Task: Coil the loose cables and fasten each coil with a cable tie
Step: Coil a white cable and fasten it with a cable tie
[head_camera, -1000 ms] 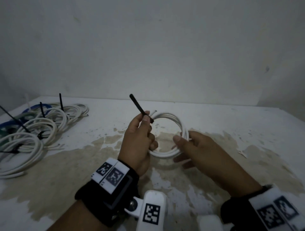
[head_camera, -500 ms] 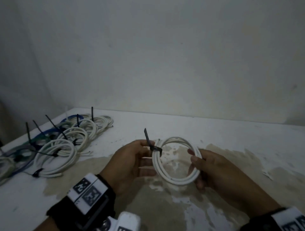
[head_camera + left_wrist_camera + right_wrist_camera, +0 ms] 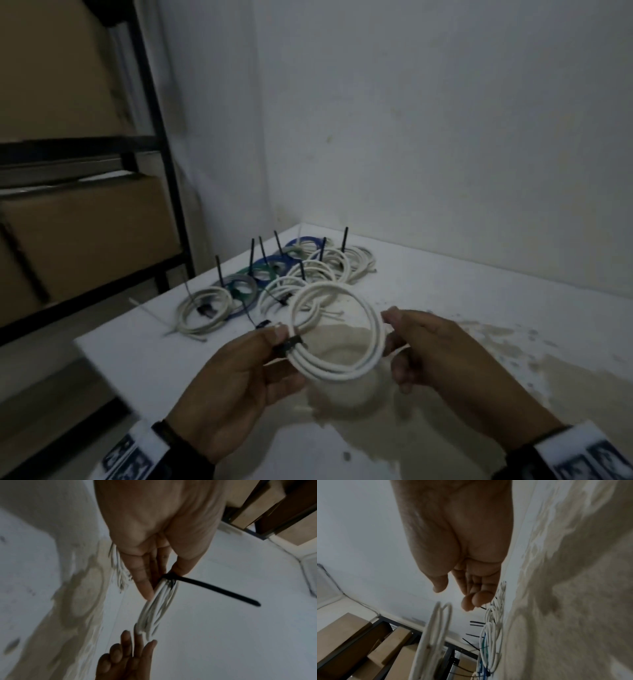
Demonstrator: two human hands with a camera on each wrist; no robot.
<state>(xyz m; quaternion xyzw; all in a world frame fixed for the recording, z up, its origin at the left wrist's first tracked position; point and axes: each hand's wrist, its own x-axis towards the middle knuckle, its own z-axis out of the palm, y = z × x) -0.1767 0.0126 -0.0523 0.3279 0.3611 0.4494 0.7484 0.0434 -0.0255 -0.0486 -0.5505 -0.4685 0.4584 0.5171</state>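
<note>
Above stained table [image 3: 479,308] | left hand [image 3: 239,387] pinches tied round white coil [image 3: 337,368] | right hand [image 3: 442,356] spread

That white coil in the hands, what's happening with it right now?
A person holds the white coil above the table. The left hand pinches it at the black cable tie, already looped round the strands. The right hand is at the opposite side, fingers loose. A pile of tied coils lies behind.

storeroom: black metal shelving [image 3: 150,113] with cardboard boxes [image 3: 85,236], bare stained table [image 3: 496,308]
</note>
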